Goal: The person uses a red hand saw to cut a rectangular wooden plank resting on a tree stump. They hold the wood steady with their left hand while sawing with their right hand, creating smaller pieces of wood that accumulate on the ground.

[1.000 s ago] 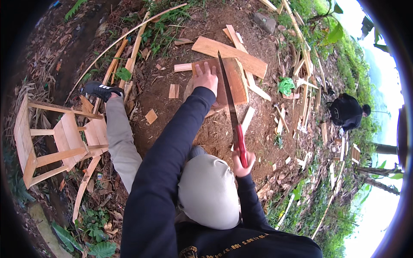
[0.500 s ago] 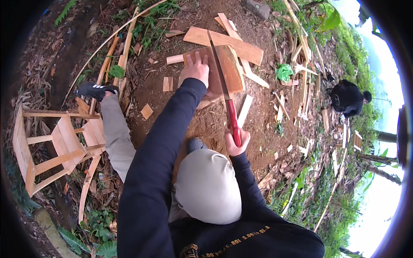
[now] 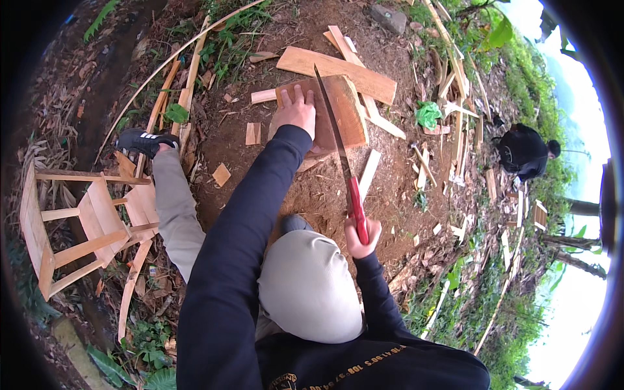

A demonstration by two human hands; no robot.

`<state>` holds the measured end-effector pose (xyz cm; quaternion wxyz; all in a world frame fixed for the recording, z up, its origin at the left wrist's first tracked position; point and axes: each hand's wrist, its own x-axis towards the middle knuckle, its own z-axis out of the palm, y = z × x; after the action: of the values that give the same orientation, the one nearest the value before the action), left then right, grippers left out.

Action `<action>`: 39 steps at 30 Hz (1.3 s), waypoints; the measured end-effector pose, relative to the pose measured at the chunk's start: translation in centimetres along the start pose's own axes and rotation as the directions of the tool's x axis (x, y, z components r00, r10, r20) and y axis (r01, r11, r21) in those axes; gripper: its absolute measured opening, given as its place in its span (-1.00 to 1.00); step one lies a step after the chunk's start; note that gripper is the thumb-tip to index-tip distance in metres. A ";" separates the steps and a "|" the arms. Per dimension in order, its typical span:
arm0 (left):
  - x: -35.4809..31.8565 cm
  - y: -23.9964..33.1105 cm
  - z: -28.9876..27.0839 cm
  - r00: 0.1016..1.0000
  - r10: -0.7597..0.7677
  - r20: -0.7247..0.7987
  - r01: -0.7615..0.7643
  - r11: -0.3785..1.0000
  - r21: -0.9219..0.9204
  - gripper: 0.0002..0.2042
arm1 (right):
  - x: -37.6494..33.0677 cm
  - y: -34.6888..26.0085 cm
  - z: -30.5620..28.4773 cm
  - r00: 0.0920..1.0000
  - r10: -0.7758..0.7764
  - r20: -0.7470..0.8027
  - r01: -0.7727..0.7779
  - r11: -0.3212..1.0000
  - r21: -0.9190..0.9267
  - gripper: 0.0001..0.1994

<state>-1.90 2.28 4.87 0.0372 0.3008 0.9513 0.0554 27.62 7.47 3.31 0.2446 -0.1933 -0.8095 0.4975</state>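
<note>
My right hand (image 3: 363,238) is wrapped round the red handle of a handsaw (image 3: 356,196). The long dark blade slants up and away to the left, across a reddish-brown block of wood (image 3: 351,110) with a rough bark-like right edge. Fingers slightly spread, my left hand (image 3: 297,116) lies flat on the block's left part, beside the blade. What supports the block is mostly hidden beneath it. Just beyond lies a flat plank (image 3: 338,73), crossing a narrower strip of wood (image 3: 383,123).
A wooden chair-like frame (image 3: 91,250) lies at left, near my outstretched foot (image 3: 146,141). Small offcuts (image 3: 221,175) dot the soil. To the right are a hammer (image 3: 422,164), a green plastic bag (image 3: 428,114) and scattered slats. Another person (image 3: 525,151) in black is farther right.
My right hand has drawn the saw back toward me, so its handle is now farther from the block. My left hand stays on the wood.
</note>
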 end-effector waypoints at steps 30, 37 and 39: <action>-0.7 0.8 -2.8 0.985 0.068 0.160 -0.075 0.996 0.039 0.39 | 0.2 0.3 -1.8 0.999 -0.041 0.029 0.034 0.978 0.206 -0.80; -0.9 -0.3 -3.5 0.991 0.050 0.122 -0.057 0.997 0.052 0.27 | 2.8 -0.1 -0.5 0.993 0.060 0.104 -0.076 0.986 0.151 -0.76; -0.2 -1.4 -1.3 0.997 0.054 0.050 -0.057 0.997 0.060 0.25 | 1.0 0.0 -1.9 0.990 0.030 0.134 -0.045 0.993 0.109 -0.86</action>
<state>-2.68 0.95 5.95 0.0493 0.3294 0.9427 0.0200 27.94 9.41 4.27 0.1913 -0.1612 -0.7912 0.5581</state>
